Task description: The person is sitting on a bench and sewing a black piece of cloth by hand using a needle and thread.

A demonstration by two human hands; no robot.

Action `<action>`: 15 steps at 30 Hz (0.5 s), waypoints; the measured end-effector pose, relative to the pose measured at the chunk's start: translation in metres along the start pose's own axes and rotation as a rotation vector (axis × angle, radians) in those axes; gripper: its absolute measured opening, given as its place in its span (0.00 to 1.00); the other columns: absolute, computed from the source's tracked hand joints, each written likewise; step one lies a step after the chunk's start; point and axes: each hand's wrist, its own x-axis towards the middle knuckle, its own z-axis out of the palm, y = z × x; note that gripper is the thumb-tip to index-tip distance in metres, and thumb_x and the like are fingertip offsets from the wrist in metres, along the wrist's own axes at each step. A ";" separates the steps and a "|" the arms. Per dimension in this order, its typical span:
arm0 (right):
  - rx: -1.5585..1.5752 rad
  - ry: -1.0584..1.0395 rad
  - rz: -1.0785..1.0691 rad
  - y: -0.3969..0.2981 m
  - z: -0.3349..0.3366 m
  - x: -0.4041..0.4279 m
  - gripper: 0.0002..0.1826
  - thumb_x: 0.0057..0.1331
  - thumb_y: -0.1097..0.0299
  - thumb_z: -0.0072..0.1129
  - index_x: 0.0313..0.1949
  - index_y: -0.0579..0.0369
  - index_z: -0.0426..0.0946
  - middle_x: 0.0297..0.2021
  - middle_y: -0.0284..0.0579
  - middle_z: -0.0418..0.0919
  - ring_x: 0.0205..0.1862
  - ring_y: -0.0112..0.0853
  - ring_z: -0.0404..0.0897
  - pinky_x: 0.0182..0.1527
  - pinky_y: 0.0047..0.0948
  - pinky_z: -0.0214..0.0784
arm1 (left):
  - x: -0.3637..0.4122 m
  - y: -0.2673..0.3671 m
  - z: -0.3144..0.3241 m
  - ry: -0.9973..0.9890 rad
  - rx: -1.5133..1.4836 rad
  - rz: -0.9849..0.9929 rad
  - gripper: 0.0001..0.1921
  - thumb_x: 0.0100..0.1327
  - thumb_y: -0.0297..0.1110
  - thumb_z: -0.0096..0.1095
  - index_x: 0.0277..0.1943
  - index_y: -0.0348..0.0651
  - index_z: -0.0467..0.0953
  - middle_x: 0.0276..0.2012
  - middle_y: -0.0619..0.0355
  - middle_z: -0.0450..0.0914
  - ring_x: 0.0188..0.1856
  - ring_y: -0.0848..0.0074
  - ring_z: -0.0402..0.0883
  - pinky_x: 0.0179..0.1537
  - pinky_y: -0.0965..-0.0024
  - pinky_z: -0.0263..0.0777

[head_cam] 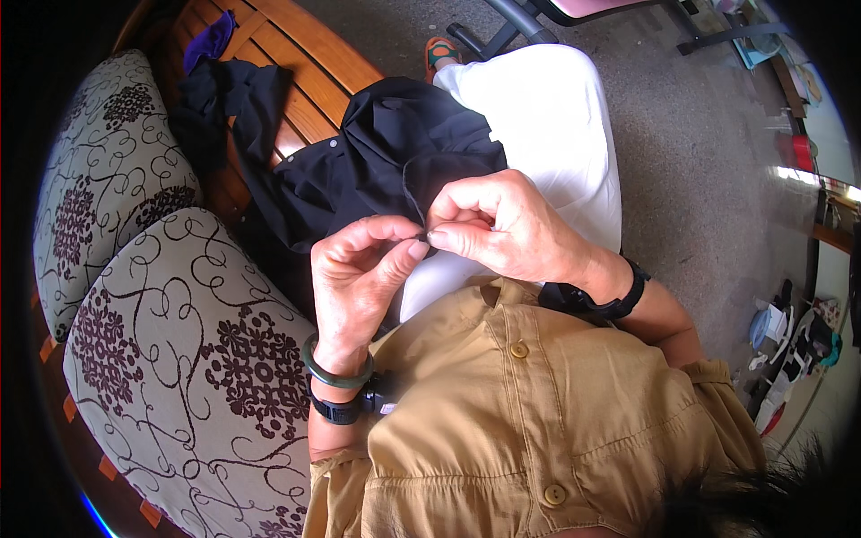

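A black cloth garment [390, 148] with small round snaps or buttons lies across my lap and over the slatted wooden bench. My left hand [363, 269], with a green bangle at its wrist, pinches the garment's edge between thumb and index finger. Right beside it, thumb against thumb, my right hand [504, 228] pinches the same edge. Whether something tiny is also held between the fingertips cannot be told. Black straps go round both wrists. Below the cloth show my white trousers [558, 128].
Patterned cushions [168, 316] stand along the left of the wooden bench [303, 60]. A purple cloth [209, 42] lies at its far end. A metal-framed piece of furniture [514, 23] stands ahead on the grey floor. Assorted items [794, 336] sit at the far right.
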 end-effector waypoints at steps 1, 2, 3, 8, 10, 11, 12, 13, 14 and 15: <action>0.000 0.000 0.000 0.000 0.000 0.000 0.03 0.60 0.76 0.56 0.30 0.63 0.74 0.23 0.33 0.75 0.25 0.15 0.68 0.27 0.17 0.62 | 0.000 0.000 0.000 -0.008 -0.001 -0.007 0.07 0.54 0.19 0.64 0.37 0.33 0.78 0.31 0.61 0.79 0.32 0.85 0.75 0.36 0.82 0.70; -0.004 0.000 0.008 -0.001 0.000 0.000 0.03 0.60 0.76 0.56 0.30 0.63 0.74 0.23 0.33 0.74 0.26 0.15 0.68 0.28 0.17 0.62 | 0.000 0.000 0.000 -0.015 -0.002 -0.014 0.06 0.55 0.19 0.64 0.37 0.33 0.78 0.30 0.61 0.79 0.32 0.85 0.75 0.36 0.83 0.70; -0.008 0.000 0.016 -0.001 0.000 0.001 0.03 0.60 0.76 0.56 0.30 0.63 0.74 0.22 0.32 0.74 0.26 0.15 0.68 0.28 0.17 0.62 | 0.000 0.000 0.000 -0.015 -0.002 -0.014 0.06 0.55 0.19 0.64 0.37 0.33 0.78 0.30 0.61 0.79 0.32 0.85 0.75 0.36 0.83 0.70; 0.011 0.044 -0.024 0.000 0.002 0.001 0.02 0.59 0.77 0.56 0.31 0.62 0.74 0.21 0.30 0.72 0.24 0.14 0.66 0.26 0.15 0.60 | 0.003 -0.006 -0.001 0.004 0.024 0.082 0.06 0.56 0.19 0.62 0.37 0.33 0.77 0.37 0.59 0.78 0.37 0.84 0.73 0.41 0.80 0.68; 0.028 0.081 -0.040 -0.001 0.001 0.002 0.02 0.59 0.77 0.57 0.32 0.61 0.74 0.20 0.29 0.71 0.23 0.13 0.65 0.25 0.15 0.58 | 0.003 -0.005 0.001 0.059 -0.040 0.077 0.06 0.56 0.20 0.62 0.37 0.33 0.77 0.39 0.59 0.78 0.37 0.84 0.73 0.42 0.80 0.68; 0.004 0.115 -0.065 -0.004 -0.001 0.004 0.04 0.59 0.77 0.57 0.34 0.61 0.74 0.18 0.27 0.68 0.21 0.12 0.62 0.23 0.15 0.56 | 0.003 -0.005 0.001 0.114 -0.105 0.073 0.06 0.56 0.20 0.62 0.37 0.33 0.77 0.40 0.58 0.78 0.38 0.84 0.73 0.43 0.80 0.67; -0.020 0.150 -0.089 -0.005 -0.004 0.005 0.06 0.58 0.77 0.57 0.36 0.60 0.75 0.16 0.25 0.65 0.20 0.12 0.60 0.22 0.15 0.54 | 0.004 -0.005 0.000 0.130 -0.122 0.061 0.05 0.57 0.21 0.62 0.37 0.33 0.76 0.41 0.57 0.78 0.37 0.84 0.73 0.44 0.80 0.67; -0.093 0.200 -0.145 -0.003 -0.005 0.008 0.10 0.56 0.78 0.58 0.40 0.59 0.75 0.14 0.23 0.59 0.18 0.13 0.55 0.21 0.16 0.50 | 0.004 -0.004 0.000 0.129 -0.121 0.061 0.05 0.57 0.21 0.62 0.37 0.33 0.76 0.41 0.57 0.78 0.37 0.84 0.73 0.44 0.80 0.67; -0.126 0.210 -0.186 -0.004 -0.007 0.011 0.12 0.56 0.79 0.59 0.41 0.59 0.75 0.14 0.23 0.57 0.18 0.13 0.54 0.21 0.16 0.49 | 0.004 -0.002 0.000 0.134 -0.161 0.062 0.05 0.57 0.21 0.62 0.37 0.34 0.76 0.40 0.57 0.78 0.37 0.85 0.72 0.43 0.81 0.66; -0.158 0.218 -0.226 -0.005 -0.009 0.015 0.13 0.55 0.79 0.59 0.42 0.58 0.75 0.14 0.23 0.56 0.17 0.14 0.54 0.21 0.16 0.49 | 0.003 -0.002 -0.002 0.140 -0.201 0.062 0.05 0.57 0.22 0.62 0.37 0.34 0.76 0.39 0.57 0.78 0.36 0.85 0.72 0.43 0.82 0.66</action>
